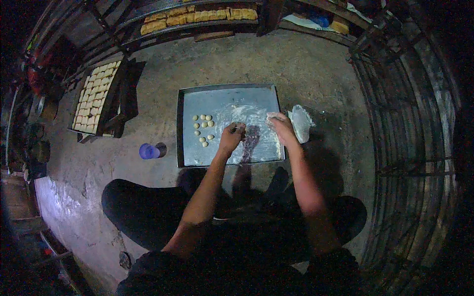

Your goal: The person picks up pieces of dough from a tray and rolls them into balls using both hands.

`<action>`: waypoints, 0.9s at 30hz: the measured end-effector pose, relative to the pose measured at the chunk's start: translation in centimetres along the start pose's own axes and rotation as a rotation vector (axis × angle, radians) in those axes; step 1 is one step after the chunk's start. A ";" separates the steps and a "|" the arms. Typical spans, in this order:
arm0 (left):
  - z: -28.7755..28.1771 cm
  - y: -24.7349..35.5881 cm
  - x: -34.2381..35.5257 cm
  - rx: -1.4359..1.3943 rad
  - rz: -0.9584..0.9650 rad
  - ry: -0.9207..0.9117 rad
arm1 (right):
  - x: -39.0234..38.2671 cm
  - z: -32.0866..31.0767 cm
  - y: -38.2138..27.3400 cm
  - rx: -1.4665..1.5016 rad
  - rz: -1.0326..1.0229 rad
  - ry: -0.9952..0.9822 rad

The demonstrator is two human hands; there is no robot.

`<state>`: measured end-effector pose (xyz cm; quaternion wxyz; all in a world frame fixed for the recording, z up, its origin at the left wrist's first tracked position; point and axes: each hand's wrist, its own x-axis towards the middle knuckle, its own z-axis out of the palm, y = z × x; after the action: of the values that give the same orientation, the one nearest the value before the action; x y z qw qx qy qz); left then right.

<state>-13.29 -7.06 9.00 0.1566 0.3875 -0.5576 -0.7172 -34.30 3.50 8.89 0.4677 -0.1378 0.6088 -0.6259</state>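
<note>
A shallow metal tray [231, 90] lies on the floor before my crossed legs, its base dusted with white powder. On its left side sit several small, round, pale dough balls [205, 121]. Over the middle of the tray, my left hand [232, 137] has its fingers curled in; whatever they hold is hidden. My right hand [282, 127] is at the tray's right edge, fingers bent together and tips coated white. What lies between those fingers is too small to make out. Beside that hand, just outside the tray, is a whitish plastic bag [300, 123] with white powder around it.
A blue-purple cup [148, 151] is on the floor left of the tray. Farther left, a tilted tray holds rows of pale dough pieces [97, 93]. Browned bread [202, 17] fills a shelf at the back. Dark slatted racks [410, 133] line the right side.
</note>
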 end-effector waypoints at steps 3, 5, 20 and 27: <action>3.6 -2.0 1.6 0.032 -0.076 -0.021 | 0.2 -0.8 0.3 0.061 0.000 0.062; 4.8 -3.4 2.6 0.031 -0.125 -0.019 | -0.1 0.2 -0.1 0.018 -0.018 0.015; -0.9 5.6 -3.4 -0.729 -0.236 -0.163 | -5.7 10.3 -6.6 -1.277 -0.623 -0.203; -0.3 5.7 -4.7 -0.679 0.049 0.155 | -7.8 14.3 -7.4 -1.435 -0.877 -0.289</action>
<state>-11.18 -6.07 16.03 0.3356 0.3533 -0.2825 -0.8263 -22.71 -1.02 21.69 0.0556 -0.7024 0.6839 -0.1894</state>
